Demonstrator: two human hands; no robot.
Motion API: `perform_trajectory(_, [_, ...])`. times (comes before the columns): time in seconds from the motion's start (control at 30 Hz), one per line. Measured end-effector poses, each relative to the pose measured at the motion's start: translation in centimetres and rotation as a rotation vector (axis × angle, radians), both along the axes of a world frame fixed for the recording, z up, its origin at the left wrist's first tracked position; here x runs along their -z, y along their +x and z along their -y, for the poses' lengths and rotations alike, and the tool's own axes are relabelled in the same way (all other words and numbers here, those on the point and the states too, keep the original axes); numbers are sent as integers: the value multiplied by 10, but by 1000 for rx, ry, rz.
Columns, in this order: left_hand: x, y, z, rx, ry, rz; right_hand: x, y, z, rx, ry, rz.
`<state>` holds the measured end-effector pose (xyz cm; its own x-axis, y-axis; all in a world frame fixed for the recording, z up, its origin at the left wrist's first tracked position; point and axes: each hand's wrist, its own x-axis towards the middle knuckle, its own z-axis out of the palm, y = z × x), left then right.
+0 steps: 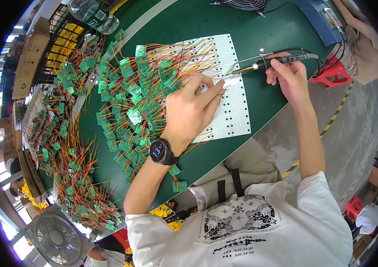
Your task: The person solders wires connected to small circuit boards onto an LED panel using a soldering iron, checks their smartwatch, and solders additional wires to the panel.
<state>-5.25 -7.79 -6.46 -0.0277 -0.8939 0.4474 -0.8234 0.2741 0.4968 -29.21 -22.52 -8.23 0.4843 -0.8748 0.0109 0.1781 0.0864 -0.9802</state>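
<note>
- On the green worktable (269, 102), a white LED panel (235, 113) lies flat, a little beyond its middle, with rows of small dots on its surface.
- The left hand (189, 111) rests on this panel; its fingers (213, 91) are pressed together and pinch something thin at the panel's upper part, but what exactly is too small to tell.
- The right hand (289, 78) is closed around the handle of a soldering iron (269, 62), and the iron's tip comes just beside the left fingertips, at the panel.
- A black cable goes from the iron's back end toward the far right of the table.
- A dark smartwatch (161, 151) sits on the left wrist.
- Many small green circuit boards (126, 111) with red and yellow wires (184, 55) lie spread to the left of the panel, and some wires reach over it.
- More such boards are piled further left, near the table edge (73, 178).
- A plastic water bottle (92, 15) lies at the far left corner.
- A small fan (57, 238) stands low on the left.
- A red stool (333, 71) stands on the floor to the right.
</note>
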Motion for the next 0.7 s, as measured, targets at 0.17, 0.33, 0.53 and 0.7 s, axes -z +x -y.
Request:
perform_trajectory(0.17, [5,2,1,69,-88,-153,-2,2,3,-56,24,-33])
perform_trajectory(0.33, [3,0,0,39,-44,-175,0,1,-5,-23,-70,-67])
perform_trajectory(0.53, [1,1,1,41,-75,-46,-1,2,-7,-21,-88,-90])
perform_trajectory(0.7, [7,3,2,7,-95,-38,-2,1,-8,-27,-89,-105])
